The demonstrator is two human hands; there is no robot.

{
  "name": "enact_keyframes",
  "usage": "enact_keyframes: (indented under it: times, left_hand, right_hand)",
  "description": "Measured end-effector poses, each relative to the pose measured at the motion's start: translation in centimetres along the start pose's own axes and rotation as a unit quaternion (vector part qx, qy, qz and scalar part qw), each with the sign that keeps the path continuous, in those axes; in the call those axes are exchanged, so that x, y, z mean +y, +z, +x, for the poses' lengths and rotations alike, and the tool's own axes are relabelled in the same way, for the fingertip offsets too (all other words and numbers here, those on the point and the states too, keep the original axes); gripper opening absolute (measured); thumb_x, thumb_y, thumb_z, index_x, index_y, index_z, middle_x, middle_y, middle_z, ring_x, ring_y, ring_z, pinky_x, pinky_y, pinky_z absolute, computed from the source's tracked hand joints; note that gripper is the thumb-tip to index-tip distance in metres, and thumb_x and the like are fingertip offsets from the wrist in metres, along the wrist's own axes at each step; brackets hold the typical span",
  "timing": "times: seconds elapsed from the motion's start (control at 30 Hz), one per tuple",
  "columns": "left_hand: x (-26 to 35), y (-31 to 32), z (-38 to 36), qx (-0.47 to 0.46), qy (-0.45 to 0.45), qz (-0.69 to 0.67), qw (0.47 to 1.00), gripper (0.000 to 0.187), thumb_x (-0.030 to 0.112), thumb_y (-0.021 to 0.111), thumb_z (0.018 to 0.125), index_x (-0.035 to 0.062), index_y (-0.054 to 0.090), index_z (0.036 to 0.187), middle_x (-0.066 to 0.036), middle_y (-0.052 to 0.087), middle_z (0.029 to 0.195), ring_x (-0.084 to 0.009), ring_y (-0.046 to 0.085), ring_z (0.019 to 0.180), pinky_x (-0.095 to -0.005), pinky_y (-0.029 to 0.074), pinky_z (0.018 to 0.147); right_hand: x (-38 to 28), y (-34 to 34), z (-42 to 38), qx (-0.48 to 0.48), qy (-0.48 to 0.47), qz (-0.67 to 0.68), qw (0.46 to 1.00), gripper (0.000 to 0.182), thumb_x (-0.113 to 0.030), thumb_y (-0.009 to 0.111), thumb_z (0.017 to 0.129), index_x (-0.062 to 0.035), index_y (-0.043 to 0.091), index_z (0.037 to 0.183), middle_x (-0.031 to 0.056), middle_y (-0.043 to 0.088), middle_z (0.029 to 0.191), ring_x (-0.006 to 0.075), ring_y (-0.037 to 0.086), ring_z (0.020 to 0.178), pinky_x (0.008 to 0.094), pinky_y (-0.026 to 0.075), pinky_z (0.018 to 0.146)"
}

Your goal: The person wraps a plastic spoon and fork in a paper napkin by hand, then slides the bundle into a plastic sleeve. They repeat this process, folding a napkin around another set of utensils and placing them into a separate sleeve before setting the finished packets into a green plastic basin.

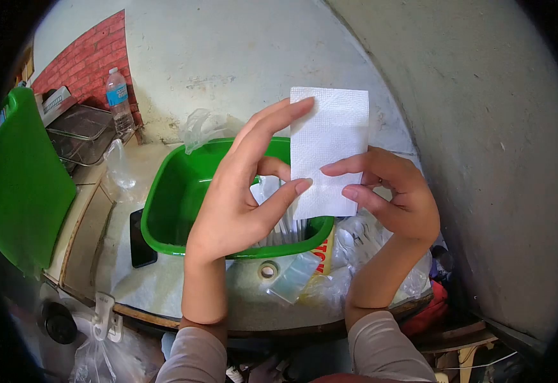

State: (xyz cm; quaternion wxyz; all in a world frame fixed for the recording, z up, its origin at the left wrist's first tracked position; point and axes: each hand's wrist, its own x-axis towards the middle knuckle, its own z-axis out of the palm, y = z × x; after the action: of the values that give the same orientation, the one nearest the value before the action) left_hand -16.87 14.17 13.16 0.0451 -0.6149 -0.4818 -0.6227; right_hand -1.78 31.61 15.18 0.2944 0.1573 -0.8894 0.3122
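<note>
A folded white paper napkin (330,127) with an embossed texture is held upright in front of me, above the basin. My left hand (224,204) grips its left edge, thumb in front near the bottom and a finger reaching across the upper corner. At the lower right edge, my right hand (403,195) has its thumb and index finger on the napkin's face. Behind the hands stands a green plastic basin (164,210). White, narrow pieces (279,233) lie inside it, partly hidden by my left hand and the napkin.
A black phone (141,239) lies left of the basin. In front are a tape roll (267,271), a clear plastic sleeve (295,277) and a yellow package (324,255). Crumpled plastic bags (362,246) sit to the right. A water bottle (120,105) stands behind, beside a mesh tray (82,131).
</note>
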Motion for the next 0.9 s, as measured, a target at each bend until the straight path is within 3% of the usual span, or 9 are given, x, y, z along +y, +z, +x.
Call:
enact_keyframes:
  times: [0.07, 0.2, 0.5, 0.63, 0.73, 0.77, 0.83, 0.9]
  left_hand:
    - [0.0, -0.1, 0.0, -0.004, 0.001, -0.003, 1.000, 0.069, -0.014, 0.066, 0.075, -0.0013, 0.046, 0.140, -0.016, 0.043, 0.148, -0.0124, 0.056, 0.110, -0.0219, 0.050, 0.077]
    - [-0.4, -0.9, -0.1, -0.049, -0.010, 0.001, 0.999, 0.053, -0.014, 0.064, 0.079, -0.0010, 0.056, 0.130, -0.014, 0.051, 0.139, -0.0132, 0.055, 0.114, -0.0218, 0.048, 0.080]
    - [0.2, -0.9, -0.1, -0.072, -0.023, -0.005, 0.997, 0.044, -0.008, 0.063, 0.082, -0.0015, 0.059, 0.126, -0.012, 0.058, 0.130, -0.0141, 0.054, 0.115, -0.0244, 0.046, 0.085]
    - [0.4, -0.3, -0.1, -0.057, -0.046, -0.084, 0.994, 0.046, -0.004, 0.063, 0.084, -0.0030, 0.056, 0.129, -0.014, 0.059, 0.130, -0.0178, 0.055, 0.118, -0.0303, 0.044, 0.097]
    - [0.0, -0.6, 0.1, -0.099, -0.030, -0.031, 0.994, 0.044, -0.001, 0.063, 0.085, -0.0034, 0.057, 0.129, -0.015, 0.059, 0.130, -0.0204, 0.055, 0.120, -0.0343, 0.041, 0.104]
    - [-0.2, -0.4, 0.1, -0.099, -0.030, -0.031, 0.994, 0.044, -0.001, 0.063, 0.085, -0.0034, 0.057, 0.129, -0.015, 0.059, 0.130, -0.0204, 0.055, 0.120, -0.0343, 0.041, 0.104]
    - [-0.7, 0.4, 0.2, -0.040, 0.034, -0.016, 0.999, 0.034, 0.005, 0.068, 0.085, 0.0051, 0.067, 0.119, -0.007, 0.069, 0.117, -0.0184, 0.062, 0.101, -0.0323, 0.046, 0.092]
    - [-0.7, 0.8, 0.1, -0.036, 0.029, -0.021, 0.999, 0.033, 0.005, 0.068, 0.085, 0.0049, 0.068, 0.118, -0.007, 0.070, 0.116, -0.0193, 0.062, 0.101, -0.0328, 0.046, 0.093]
  right_hand:
    - [-0.4, 0.3, 0.0, 0.022, 0.025, 0.040, 0.999, 0.035, 0.003, 0.066, 0.082, -0.0050, 0.067, 0.115, 0.0063, 0.065, 0.091, 0.0091, 0.047, 0.063, 0.0239, 0.040, 0.058]
    - [-0.2, 0.1, 0.1, -0.002, 0.037, 0.030, 0.999, 0.038, 0.003, 0.068, 0.081, -0.0052, 0.066, 0.118, 0.0048, 0.063, 0.091, 0.0073, 0.044, 0.060, 0.0231, 0.037, 0.056]
    - [0.7, 0.4, -0.2, -0.018, -0.006, 0.105, 0.994, 0.054, 0.005, 0.066, 0.082, -0.0026, 0.052, 0.134, 0.0086, 0.057, 0.122, 0.0024, 0.037, 0.061, 0.0186, 0.031, 0.055]
    - [0.3, 0.5, -0.2, -0.034, 0.014, 0.143, 0.989, 0.058, 0.010, 0.064, 0.083, -0.0015, 0.048, 0.137, 0.0116, 0.054, 0.131, 0.0032, 0.049, 0.077, 0.0179, 0.039, 0.059]
    - [0.2, 0.6, -0.2, -0.047, 0.012, 0.187, 0.981, 0.060, 0.012, 0.063, 0.083, -0.0006, 0.046, 0.139, 0.0129, 0.051, 0.135, 0.0064, 0.053, 0.091, 0.0183, 0.044, 0.063]
    - [0.1, 0.6, -0.2, -0.055, 0.015, 0.204, 0.977, 0.060, 0.013, 0.063, 0.083, -0.0001, 0.045, 0.139, 0.0134, 0.050, 0.136, 0.0082, 0.054, 0.098, 0.0185, 0.046, 0.065]
    - [0.4, 0.7, -0.6, -0.055, 0.034, 0.199, 0.978, 0.060, 0.011, 0.064, 0.083, 0.0001, 0.045, 0.139, 0.0136, 0.050, 0.136, 0.0084, 0.054, 0.098, 0.0185, 0.046, 0.065]
    - [0.4, 0.5, -0.8, -0.055, 0.052, 0.194, 0.978, 0.061, 0.010, 0.065, 0.083, 0.0002, 0.045, 0.139, 0.0138, 0.049, 0.136, 0.0086, 0.055, 0.098, 0.0186, 0.046, 0.065]
